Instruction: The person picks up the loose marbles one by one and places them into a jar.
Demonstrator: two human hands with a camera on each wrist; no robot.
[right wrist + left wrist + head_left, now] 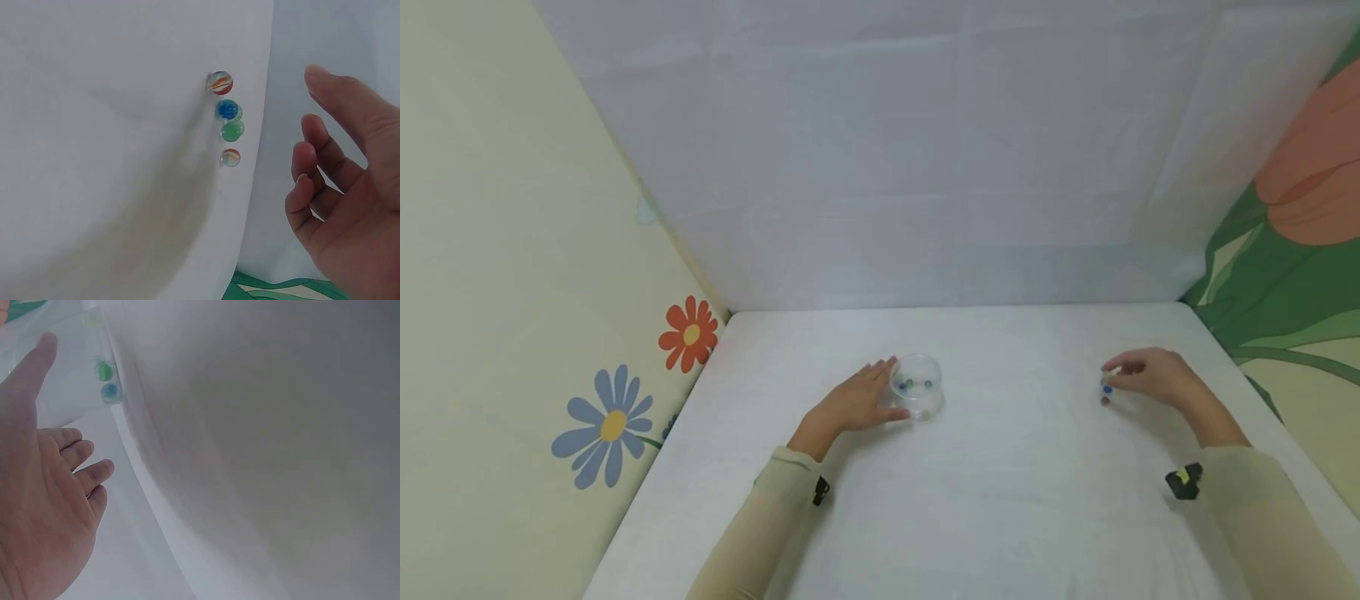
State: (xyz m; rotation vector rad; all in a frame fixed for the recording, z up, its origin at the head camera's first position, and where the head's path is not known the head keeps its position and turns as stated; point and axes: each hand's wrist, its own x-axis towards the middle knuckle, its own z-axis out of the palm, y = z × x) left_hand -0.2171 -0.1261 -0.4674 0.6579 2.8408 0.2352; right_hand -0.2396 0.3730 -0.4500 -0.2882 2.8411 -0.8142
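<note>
The left hand (855,403) lies against the left side of a clear round container (917,375), fingers fairly straight and thumb at its front. Several marbles lie in the container; in the left wrist view a green marble (104,371) and a blue marble (109,393) show through its wall. The right hand (1157,379) hovers at the right over a short row of marbles, fingers loosely bent and holding nothing visible. In the right wrist view the row has a red-striped marble (220,82), a blue one (227,110), a green one (232,130) and an orange-striped one (230,157).
A white cloth covers the table (985,500), with a white sheet (925,167) hanging behind it. Flower-patterned walls stand at the left (490,292) and right (1300,275). Each wrist carries a small dark device.
</note>
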